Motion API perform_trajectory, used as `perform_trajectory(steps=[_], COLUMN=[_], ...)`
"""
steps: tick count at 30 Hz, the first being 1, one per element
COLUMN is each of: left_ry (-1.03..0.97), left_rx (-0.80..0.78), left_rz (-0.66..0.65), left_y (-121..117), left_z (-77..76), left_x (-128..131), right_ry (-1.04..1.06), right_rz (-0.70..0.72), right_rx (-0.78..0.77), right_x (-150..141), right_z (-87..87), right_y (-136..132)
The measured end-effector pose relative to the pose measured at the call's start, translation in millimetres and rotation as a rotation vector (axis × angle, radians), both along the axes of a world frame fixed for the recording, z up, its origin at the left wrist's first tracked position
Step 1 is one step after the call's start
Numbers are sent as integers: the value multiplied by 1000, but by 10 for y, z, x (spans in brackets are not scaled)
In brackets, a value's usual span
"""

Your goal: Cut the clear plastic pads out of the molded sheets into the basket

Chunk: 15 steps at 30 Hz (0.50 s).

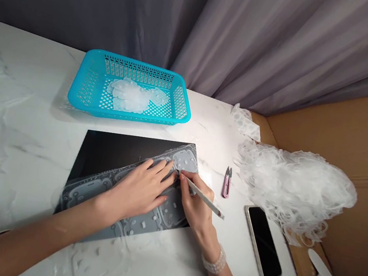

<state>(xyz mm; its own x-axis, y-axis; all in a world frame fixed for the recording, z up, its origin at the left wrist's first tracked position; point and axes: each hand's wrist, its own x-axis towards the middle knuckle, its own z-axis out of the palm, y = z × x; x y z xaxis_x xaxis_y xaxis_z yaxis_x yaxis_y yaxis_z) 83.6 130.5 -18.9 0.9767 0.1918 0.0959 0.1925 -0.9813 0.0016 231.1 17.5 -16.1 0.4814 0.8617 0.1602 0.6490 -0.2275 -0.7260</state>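
Observation:
My left hand (137, 191) lies flat on a transparent moulded plastic sheet (186, 159), pressing it against a black cutting mat (108, 156). My right hand (195, 202) grips a slim white pen-shaped craft knife (204, 197), its tip down at the sheet beside my left fingertips. The sheet has rounded, raised outlines with small square bumps and runs diagonally across the mat. Its lower end hangs past the mat's near edge onto the table. The blade tip is hidden by my fingers.
A turquoise plastic basket (83, 90) holding transparent cut pieces (128, 95) stands at the back of the white marble table (15, 131). To the right lie pink thread snips (226, 182), a smartphone (263, 243) and a heap of transparent plastic trimmings (290, 191). Cardboard and grey curtains border the table.

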Motion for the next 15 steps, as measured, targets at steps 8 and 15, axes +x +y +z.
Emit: perform_trajectory(steps=[8,15], left_ry=[19,-16], left_rx=[-3,-54], left_rz=[-17,-35], left_y=[1,31], left_z=[8,3], left_x=[-2,-3], right_ry=[-174,-203], right_rz=[40,54], right_rx=[-18,-89], right_x=[-32,-39], right_z=[18,91], right_y=[134,71])
